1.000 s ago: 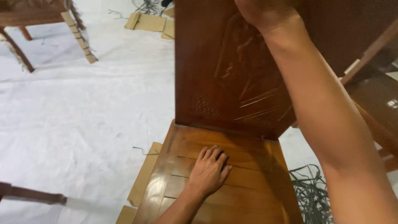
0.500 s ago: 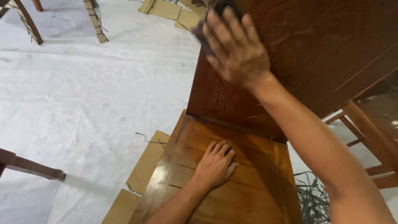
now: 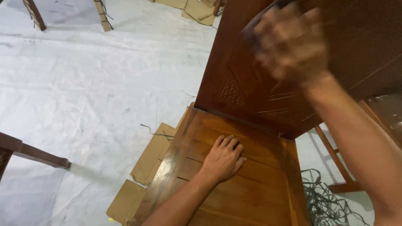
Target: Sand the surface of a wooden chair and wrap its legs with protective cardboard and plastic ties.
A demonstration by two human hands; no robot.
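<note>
Rubbing down the carved back (image 3: 268,90) of a dark wooden chair looks like the step in hand. Below that back, the slatted seat (image 3: 251,175) takes the left hand (image 3: 223,158), pressed flat and open, holding nothing. Against the back, the blurred right hand (image 3: 293,44) seems curled around something dark; what it holds I cannot tell. Next calls for steady bracing.

White floor sheet (image 3: 83,83); flattened cardboard pieces (image 3: 153,152); tangled dark cord (image 3: 324,201); wooden furniture legs (image 3: 102,14) stood at rear.
</note>
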